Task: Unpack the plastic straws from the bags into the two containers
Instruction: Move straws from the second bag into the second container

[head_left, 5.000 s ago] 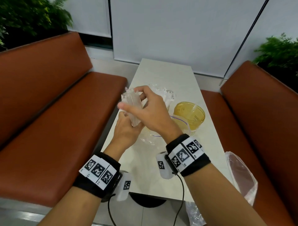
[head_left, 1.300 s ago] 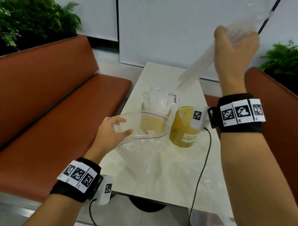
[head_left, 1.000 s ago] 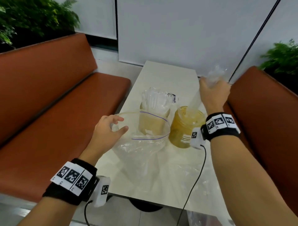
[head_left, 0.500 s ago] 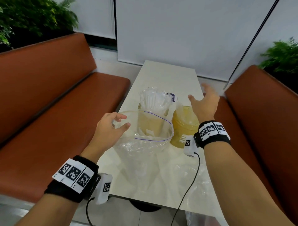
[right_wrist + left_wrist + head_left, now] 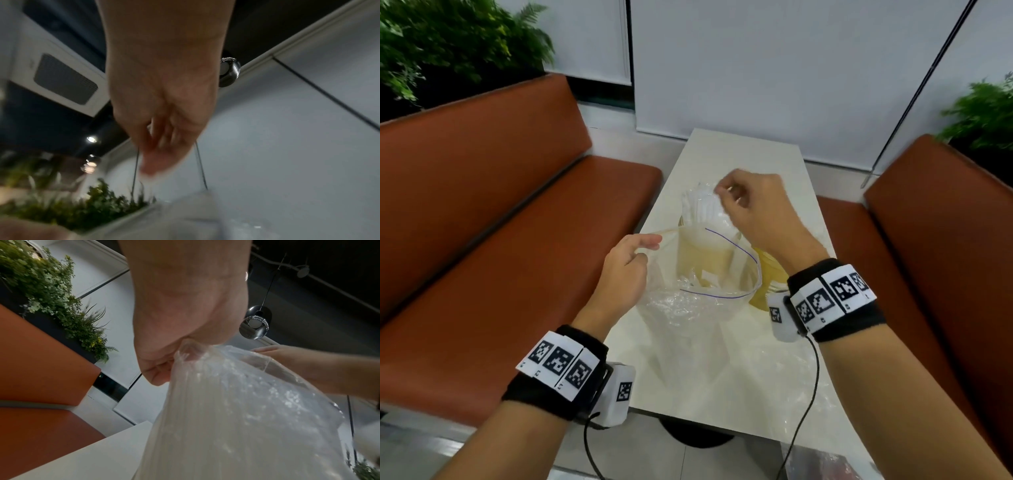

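Note:
My left hand [image 5: 650, 241] pinches the near-left rim of a clear zip bag [image 5: 695, 308], holding its blue-lined mouth open above the table. In the left wrist view the fingers [image 5: 164, 369] pinch the bag [image 5: 236, 410] at its top edge. Behind the bag stands an amber container [image 5: 702, 253] full of clear wrapped straws [image 5: 700, 205]. My right hand [image 5: 724, 192] hovers over those straws with fingers loosely curled and nothing visibly held; its wrist view is blurred [image 5: 156, 146]. The second yellow container [image 5: 768, 274] is mostly hidden behind my right wrist.
The narrow white table [image 5: 739, 150] runs away from me between two brown benches [image 5: 482, 257] [image 5: 945, 257]. A flattened empty plastic bag [image 5: 791, 387] lies at the near right. My right wrist's cable [image 5: 813, 383] hangs over it. Plants stand behind both benches.
My right hand lowered a bundle of straws into the yellow container, let go, and swung left to above the straw-filled container. My left hand kept hold of the bag rim.

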`<action>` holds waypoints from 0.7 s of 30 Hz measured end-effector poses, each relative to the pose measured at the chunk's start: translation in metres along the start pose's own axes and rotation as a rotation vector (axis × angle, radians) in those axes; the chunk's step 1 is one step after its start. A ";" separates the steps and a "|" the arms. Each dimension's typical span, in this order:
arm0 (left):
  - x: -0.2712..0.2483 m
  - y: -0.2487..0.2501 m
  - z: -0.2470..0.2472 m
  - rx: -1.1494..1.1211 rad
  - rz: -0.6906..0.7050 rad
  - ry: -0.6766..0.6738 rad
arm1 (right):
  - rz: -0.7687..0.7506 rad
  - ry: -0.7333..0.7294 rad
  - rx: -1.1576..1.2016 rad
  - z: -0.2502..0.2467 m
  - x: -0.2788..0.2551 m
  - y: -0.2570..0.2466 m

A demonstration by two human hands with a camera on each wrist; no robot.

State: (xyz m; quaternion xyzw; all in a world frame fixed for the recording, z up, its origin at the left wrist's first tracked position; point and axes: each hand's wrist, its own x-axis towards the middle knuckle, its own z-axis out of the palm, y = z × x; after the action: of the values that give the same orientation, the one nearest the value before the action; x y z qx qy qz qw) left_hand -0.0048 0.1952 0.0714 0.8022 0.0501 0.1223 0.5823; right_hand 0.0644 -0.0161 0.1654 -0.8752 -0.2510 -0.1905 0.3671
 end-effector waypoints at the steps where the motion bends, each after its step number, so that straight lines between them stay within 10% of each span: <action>1: 0.000 0.000 0.001 -0.002 -0.004 0.004 | 0.062 -0.180 0.035 0.004 -0.004 -0.012; 4: -0.004 0.000 0.001 0.007 -0.003 0.019 | 0.181 -0.756 -0.314 0.025 -0.018 -0.013; 7: -0.009 -0.001 0.001 0.013 -0.007 0.017 | 0.163 -0.951 -0.419 0.048 -0.034 -0.001; 21: -0.018 -0.008 0.009 -0.061 0.038 0.070 | 0.096 -0.763 -0.042 0.078 -0.082 0.020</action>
State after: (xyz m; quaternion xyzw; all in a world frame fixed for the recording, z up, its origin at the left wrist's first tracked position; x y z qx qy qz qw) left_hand -0.0194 0.1855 0.0586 0.7802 0.0515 0.1625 0.6018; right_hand 0.0224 0.0049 0.0604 -0.9013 -0.3242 0.1615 0.2376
